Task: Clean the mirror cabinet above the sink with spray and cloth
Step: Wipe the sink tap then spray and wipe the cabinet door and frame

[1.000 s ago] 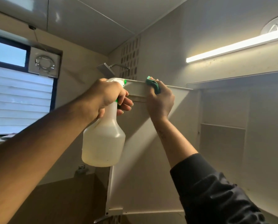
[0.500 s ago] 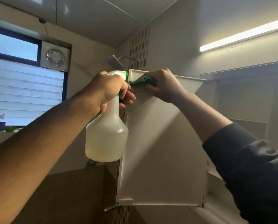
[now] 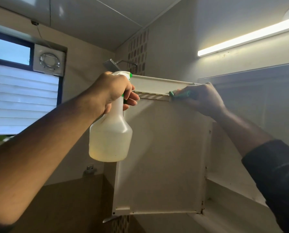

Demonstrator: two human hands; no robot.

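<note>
1. Your left hand [image 3: 112, 91] is closing round the neck of the spray bottle [image 3: 110, 130], fingers curling over the green trigger, and is holding it upright just beside the free edge of the open cabinet door [image 3: 159, 155].
2. The bottle is hanging against the upper corner of that door on its free-edge side, with its white and green nozzle reaching level with the door's top edge; pale yellowish liquid is sitting in its lower part.
3. Your right hand [image 3: 201, 98] is pressing a green cloth [image 3: 180, 94] flat against the inner face of the door, near the top corner on the hinge side.
4. The cloth is peeking out from under your fingers and touching the end of the narrow rail [image 3: 151, 95] that is running across the door just under its top edge.
5. You are seeing the door swung outward, its plain off-white inner face turned towards you, with the cabinet's interior [image 3: 251, 125] opening up beyond the hinge side.
6. A lit strip light [image 3: 248, 37] is glowing on the wall above the door, and a window [image 3: 21, 98] with slats is showing well off past the door's free edge.
</note>
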